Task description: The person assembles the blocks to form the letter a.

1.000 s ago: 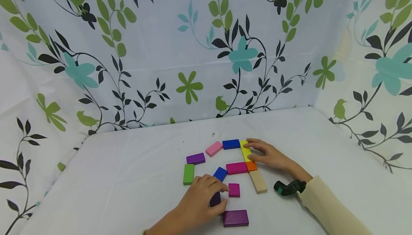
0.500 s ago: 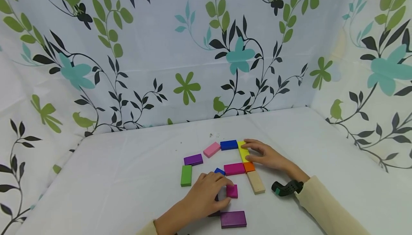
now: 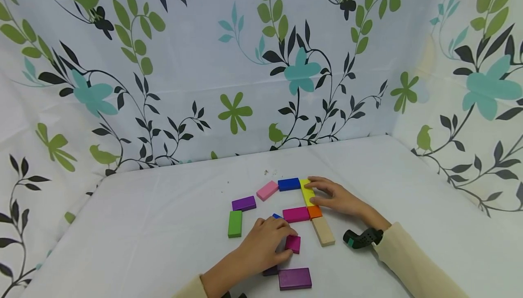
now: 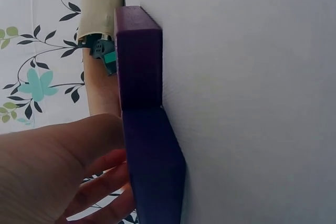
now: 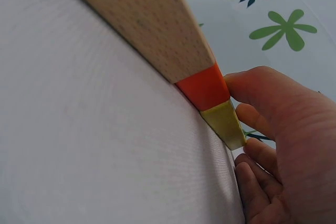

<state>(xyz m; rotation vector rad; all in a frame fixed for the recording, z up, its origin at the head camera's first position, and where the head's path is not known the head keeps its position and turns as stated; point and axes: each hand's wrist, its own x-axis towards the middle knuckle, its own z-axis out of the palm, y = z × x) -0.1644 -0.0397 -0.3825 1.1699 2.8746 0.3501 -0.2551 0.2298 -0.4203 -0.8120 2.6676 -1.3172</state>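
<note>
In the head view my left hand (image 3: 265, 246) pinches a small magenta block (image 3: 293, 244) between the thumb and fingers. Under that hand, mostly hidden, lies a dark block (image 3: 270, 271); its long side (image 4: 155, 161) fills the left wrist view. It meets the end of a purple block (image 3: 295, 279). To the right, my right hand (image 3: 341, 198) has relaxed fingers resting at a yellow block (image 3: 307, 192), one fingertip over its top. In the right wrist view the thumb lies against the edge of an orange block (image 5: 205, 88), which joins the yellow one.
A natural wood block (image 3: 323, 231) continues below the orange one, and a longer magenta block (image 3: 296, 214) extends left from it. Blue (image 3: 288, 184), pink (image 3: 267, 191), violet (image 3: 244, 203) and green (image 3: 234, 224) blocks curve leftward. A patterned curtain (image 3: 184, 71) borders the white table (image 3: 143, 225).
My left hand has moved right, from over the dark block to the small magenta block, and taken hold of it. The right hand stays at the yellow block. The view has shifted slightly.
</note>
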